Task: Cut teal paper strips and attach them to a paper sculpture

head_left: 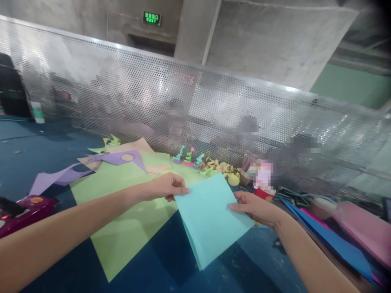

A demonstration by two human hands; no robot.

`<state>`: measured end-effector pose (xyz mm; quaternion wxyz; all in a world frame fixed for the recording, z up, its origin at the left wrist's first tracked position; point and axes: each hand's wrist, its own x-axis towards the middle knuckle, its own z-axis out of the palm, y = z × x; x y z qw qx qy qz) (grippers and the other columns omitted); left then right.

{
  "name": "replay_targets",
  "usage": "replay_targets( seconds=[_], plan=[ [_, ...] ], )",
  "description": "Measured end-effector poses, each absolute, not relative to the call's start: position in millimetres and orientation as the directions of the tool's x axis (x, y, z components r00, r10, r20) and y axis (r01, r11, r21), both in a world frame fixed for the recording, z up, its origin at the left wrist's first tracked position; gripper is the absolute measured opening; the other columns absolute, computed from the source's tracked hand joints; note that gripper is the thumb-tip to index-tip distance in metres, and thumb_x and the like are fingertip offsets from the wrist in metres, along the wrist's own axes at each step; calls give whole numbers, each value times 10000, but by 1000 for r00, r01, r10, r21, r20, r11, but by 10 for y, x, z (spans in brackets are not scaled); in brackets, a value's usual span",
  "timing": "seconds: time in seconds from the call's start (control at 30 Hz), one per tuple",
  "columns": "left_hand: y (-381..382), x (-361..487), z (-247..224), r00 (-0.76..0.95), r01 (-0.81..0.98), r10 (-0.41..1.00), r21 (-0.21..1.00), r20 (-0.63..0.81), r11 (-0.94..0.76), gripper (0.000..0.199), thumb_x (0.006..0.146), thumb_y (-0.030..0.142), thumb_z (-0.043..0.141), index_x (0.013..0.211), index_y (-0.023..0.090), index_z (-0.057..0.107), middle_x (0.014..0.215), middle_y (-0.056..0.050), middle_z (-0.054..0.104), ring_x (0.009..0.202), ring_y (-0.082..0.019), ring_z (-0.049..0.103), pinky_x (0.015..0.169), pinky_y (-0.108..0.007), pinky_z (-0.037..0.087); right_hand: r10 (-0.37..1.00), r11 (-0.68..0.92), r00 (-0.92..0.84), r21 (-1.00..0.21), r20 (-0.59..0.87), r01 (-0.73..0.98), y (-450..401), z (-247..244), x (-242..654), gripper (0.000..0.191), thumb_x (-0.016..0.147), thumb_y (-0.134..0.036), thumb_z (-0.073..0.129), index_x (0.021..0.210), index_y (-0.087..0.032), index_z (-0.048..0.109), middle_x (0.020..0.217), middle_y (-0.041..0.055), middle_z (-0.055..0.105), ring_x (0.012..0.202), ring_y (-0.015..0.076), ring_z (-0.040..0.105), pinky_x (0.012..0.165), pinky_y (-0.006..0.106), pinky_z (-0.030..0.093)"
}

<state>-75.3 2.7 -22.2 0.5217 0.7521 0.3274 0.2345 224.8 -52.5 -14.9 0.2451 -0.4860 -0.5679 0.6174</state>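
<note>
A folded sheet of light blue paper [215,221] is held up in front of me, tilted, its layers slightly apart along the lower left edge. My left hand [171,187] pinches its upper left corner between thumb and fingers. On the opposite edge, my right hand [255,207] grips the paper with the thumb on the near face and the fingers mostly behind. Under and left of the blue paper lies a large sheet of light green paper [122,240] on the dark blue surface.
Purple paper with a round cutout [106,158] lies at left. Small paper spirals [188,158] and curled scraps [221,167] stand near the perforated metal panel [137,89]. Pink and blue sheets [336,240] are at right, a magenta device [33,209] at left, a white-green bottle [38,112] farther back.
</note>
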Motion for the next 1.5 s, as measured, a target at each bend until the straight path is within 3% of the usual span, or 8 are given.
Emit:
replay_targets(
  seconds=[0.2, 0.4, 0.63, 0.77, 1.0, 1.2, 1.33, 1.5],
  plan=[
    [9, -705, -188, 700, 185, 707, 982, -106, -37, 498, 744, 598, 497, 923, 155, 634, 905, -72, 634, 702, -134, 564, 661, -269, 433, 780, -255, -501, -921, -376, 295, -588, -166, 2058, 381, 678, -277, 726, 1010, -131, 610, 812, 61, 706, 704, 161, 662, 630, 256, 503],
    [-24, -613, -306, 718, 148, 696, 978, -4, -147, 354, 700, 483, 629, 810, 148, 651, 627, 10, 548, 541, -88, 477, 508, -214, 395, 758, -182, -512, -885, -404, 429, -667, -114, 1805, 302, 616, -310, 764, 828, -130, 646, 602, -27, 628, 474, 63, 525, 432, 145, 364],
    [73, -639, -365, 547, 101, 831, 978, 99, -183, 316, 691, 439, 649, 778, 136, 641, 613, 15, 540, 539, -89, 484, 505, -217, 394, 898, -126, -356, -926, -259, 356, -630, -137, 1828, 388, 683, -509, 655, 801, -139, 652, 719, 16, 642, 596, 105, 546, 557, 204, 410],
    [71, -653, -362, 571, 79, 821, 994, 14, -72, 307, 662, 428, 674, 756, 138, 642, 619, 11, 560, 553, -97, 509, 532, -228, 407, 914, -56, -346, -912, -211, 407, -604, -136, 1843, 383, 688, -508, 648, 755, -131, 667, 693, 19, 643, 588, 117, 545, 569, 221, 408],
    [50, -664, -413, 651, 122, 758, 991, -33, -61, 297, 607, 414, 724, 697, 138, 661, 618, 3, 598, 580, -105, 531, 566, -225, 425, 932, 35, -327, -856, -159, 516, -557, -118, 1963, 433, 703, -537, 609, 805, -121, 674, 727, 27, 655, 674, 162, 572, 634, 257, 418],
    [-47, -627, -311, 746, 193, 664, 972, -57, -133, 286, 643, 429, 693, 714, 152, 683, 612, 0, 599, 554, -98, 528, 540, -206, 420, 963, 139, -269, -850, -4, 509, -649, 31, 1769, 411, 772, -444, 573, 1083, -175, 580, 963, 72, 661, 872, 184, 592, 743, 280, 439],
    [-231, -560, -243, 809, 234, 584, 948, -66, -217, 298, 630, 438, 699, 738, 161, 673, 596, 9, 577, 531, -93, 495, 497, -189, 394, 952, 225, -303, -767, 42, 601, -805, 81, 1513, 266, 726, -391, 632, 883, -175, 632, 779, 23, 644, 707, 149, 575, 626, 238, 429],
    [-286, -529, -291, 802, 247, 597, 930, -37, -274, 333, 674, 494, 637, 696, 162, 646, 539, 32, 490, 485, -79, 414, 460, -187, 333, 946, 300, -306, -659, 109, 690, -849, 40, 1437, 164, 730, -335, 614, 712, -172, 624, 541, -45, 464, 511, 96, 410, 469, 205, 304]
  ],
)
